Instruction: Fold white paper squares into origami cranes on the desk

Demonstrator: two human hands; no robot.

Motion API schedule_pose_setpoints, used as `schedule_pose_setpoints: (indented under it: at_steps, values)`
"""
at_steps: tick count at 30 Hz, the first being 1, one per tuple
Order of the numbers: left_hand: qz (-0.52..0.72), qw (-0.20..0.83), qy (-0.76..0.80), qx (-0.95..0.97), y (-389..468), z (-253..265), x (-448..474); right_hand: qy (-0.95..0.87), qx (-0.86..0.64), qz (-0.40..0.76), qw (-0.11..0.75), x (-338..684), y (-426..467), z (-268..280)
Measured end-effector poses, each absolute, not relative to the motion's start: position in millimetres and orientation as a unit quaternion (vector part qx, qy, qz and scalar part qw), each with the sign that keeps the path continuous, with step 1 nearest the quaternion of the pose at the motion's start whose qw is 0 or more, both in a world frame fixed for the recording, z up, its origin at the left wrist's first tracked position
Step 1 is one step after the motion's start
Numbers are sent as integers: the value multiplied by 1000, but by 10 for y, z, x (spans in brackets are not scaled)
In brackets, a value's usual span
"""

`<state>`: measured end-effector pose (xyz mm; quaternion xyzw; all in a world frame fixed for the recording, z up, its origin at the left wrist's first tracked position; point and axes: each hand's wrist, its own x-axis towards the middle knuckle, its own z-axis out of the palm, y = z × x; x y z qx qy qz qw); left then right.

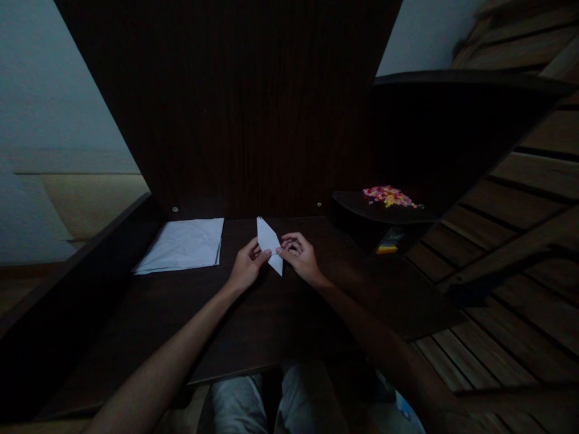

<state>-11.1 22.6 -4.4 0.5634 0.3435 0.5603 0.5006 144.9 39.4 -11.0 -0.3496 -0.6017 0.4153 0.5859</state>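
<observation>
A folded piece of white paper [268, 236], long and pointed at its lower end, is held tilted above the dark desk. Its upper end shows several layered tips. My left hand [248, 262] grips its left side, thumb on the front face and fingers curled behind. On the right edge, my right hand [300, 256] pinches the paper between thumb and fingers, its other fingers bent. Both thumbs meet near the middle of the paper.
A stack of white paper sheets [185, 244] lies on the desk [253, 325] at the left. Small pink, red and yellow pieces [391, 196] are heaped on a corner shelf [353, 202] at the right, above a yellow-orange item [387, 249]. A raised side panel [85, 253] borders the left.
</observation>
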Motion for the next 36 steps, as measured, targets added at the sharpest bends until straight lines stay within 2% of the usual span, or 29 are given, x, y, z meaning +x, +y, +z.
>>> schedule_pose_setpoints:
  at_steps: [4,12,36]
  values:
    - [547,493,350,580,229,-62,-117,-590,-329,475,564,1454,436,-132]
    - [566,451,383,574,239,-92,-146,-592,-293,523,538,1471,434,-128]
    - [572,451,404,553,239,-141,-129,-584,-300,513,553,1461,494,-224]
